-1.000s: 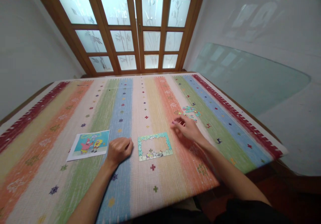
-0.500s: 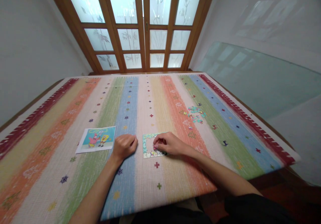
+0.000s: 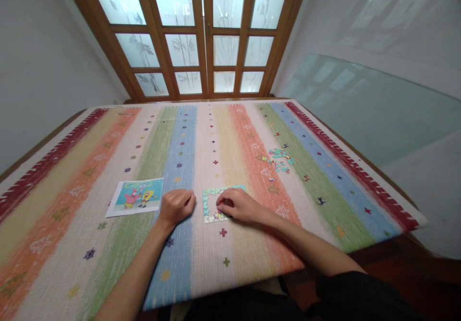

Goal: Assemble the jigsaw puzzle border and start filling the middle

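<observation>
A partly assembled jigsaw puzzle [image 3: 206, 206], mostly a border of pale green and teal pieces, lies on the striped tablecloth in front of me. My right hand [image 3: 237, 205] is over its right part, thumb and fingers pinched on a small puzzle piece, mostly hidden, at the lower inside of the frame. It covers the puzzle's right side. My left hand [image 3: 177, 205] rests as a closed fist on the cloth, left of the puzzle, with nothing visible in it. Just beyond that fist lies a printed cartoon picture [image 3: 135, 197] with a pink and a yellow figure.
Loose puzzle pieces [image 3: 281, 160] lie in a scattered heap farther back on the right. A striped tablecloth [image 3: 205, 263] covers the large table. Wooden doors with frosted panes [image 3: 189, 50] stand behind it, and a glass panel [image 3: 345, 105] leans along the right wall.
My right hand has shifted slightly within the puzzle, and more of the puzzle's top edge shows. The left fist stays in place. The whole view has moved a little.
</observation>
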Motion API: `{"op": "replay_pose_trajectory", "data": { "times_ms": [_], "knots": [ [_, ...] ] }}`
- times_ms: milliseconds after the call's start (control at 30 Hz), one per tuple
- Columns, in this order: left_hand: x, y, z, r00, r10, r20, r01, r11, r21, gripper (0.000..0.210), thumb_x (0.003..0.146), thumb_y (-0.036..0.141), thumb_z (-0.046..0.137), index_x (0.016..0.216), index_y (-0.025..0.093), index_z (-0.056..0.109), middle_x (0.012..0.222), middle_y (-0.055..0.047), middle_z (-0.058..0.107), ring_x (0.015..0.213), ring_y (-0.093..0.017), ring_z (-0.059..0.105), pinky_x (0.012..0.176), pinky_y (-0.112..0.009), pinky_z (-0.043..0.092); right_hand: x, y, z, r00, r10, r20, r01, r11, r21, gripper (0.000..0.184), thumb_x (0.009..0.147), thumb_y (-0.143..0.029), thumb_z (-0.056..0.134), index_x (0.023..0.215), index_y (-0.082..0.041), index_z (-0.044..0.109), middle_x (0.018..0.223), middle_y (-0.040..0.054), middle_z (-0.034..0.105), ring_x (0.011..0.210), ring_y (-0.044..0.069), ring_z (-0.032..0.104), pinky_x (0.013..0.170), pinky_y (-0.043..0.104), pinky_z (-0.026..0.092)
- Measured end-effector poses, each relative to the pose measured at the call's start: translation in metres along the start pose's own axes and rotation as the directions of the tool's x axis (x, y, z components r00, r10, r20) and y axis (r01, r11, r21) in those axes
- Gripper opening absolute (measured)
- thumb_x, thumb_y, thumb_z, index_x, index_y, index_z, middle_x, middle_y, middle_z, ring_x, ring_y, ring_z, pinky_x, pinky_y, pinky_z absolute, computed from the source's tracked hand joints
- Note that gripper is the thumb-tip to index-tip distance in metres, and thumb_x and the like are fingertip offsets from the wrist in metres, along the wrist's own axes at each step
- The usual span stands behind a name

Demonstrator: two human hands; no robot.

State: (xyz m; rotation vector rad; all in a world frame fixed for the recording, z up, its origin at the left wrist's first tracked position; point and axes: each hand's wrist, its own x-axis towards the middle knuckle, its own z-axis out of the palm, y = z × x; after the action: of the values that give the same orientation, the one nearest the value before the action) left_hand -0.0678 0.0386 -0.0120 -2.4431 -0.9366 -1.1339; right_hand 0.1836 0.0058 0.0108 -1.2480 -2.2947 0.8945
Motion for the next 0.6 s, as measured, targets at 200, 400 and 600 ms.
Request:
{"op": "replay_pose_trajectory", "data": {
  "times_ms": [200, 400, 600],
  "knots": [
    [0.0008, 0.0007, -0.0006, 1.0, -0.009, 0.012, 0.009, 1.0, 0.0, 0.046, 0.094, 0.01, 0.054, 0.05, 0.02, 0.044, 0.045, 0.004, 0.042, 0.042, -0.011, 0.037, 0.05, -0.029, 0.027, -0.001, 0.0013, 0.0053, 1.0, 0.001, -0.018, -0.001, 0.999, -0.034, 0.008, 0.086, -0.01, 0.071, 0.088, -0.016, 0.076, 0.085, 0.0055, 0.074, 0.08, 0.017, 0.063, 0.076, 0.029, 0.044],
    [0.0, -0.0001, -0.0003, 1.0, -0.017, 0.015, 0.017, 1.0, -0.012, 0.046, 0.094, 0.011, 0.054, 0.05, 0.02, 0.043, 0.044, 0.004, 0.041, 0.042, -0.011, 0.037, 0.049, -0.029, 0.026, -0.002, -0.0006, 0.0075, 1.0, 0.001, -0.026, -0.002, 0.998, -0.057, 0.008, 0.086, -0.01, 0.071, 0.086, -0.016, 0.076, 0.085, 0.0057, 0.072, 0.08, 0.018, 0.062, 0.076, 0.029, 0.043],
    [-0.0009, -0.0007, 0.0004, 0.999, -0.044, 0.031, 0.045, 0.998, -0.052, 0.046, 0.094, 0.012, 0.055, 0.051, 0.02, 0.041, 0.045, 0.005, 0.04, 0.042, -0.011, 0.035, 0.049, -0.029, 0.026, -0.0016, 0.0006, 0.0041, 1.0, -0.005, -0.024, 0.004, 0.999, -0.051, 0.006, 0.087, -0.012, 0.073, 0.087, -0.016, 0.076, 0.084, 0.0048, 0.071, 0.078, 0.017, 0.061, 0.075, 0.028, 0.043]
  ]
}}
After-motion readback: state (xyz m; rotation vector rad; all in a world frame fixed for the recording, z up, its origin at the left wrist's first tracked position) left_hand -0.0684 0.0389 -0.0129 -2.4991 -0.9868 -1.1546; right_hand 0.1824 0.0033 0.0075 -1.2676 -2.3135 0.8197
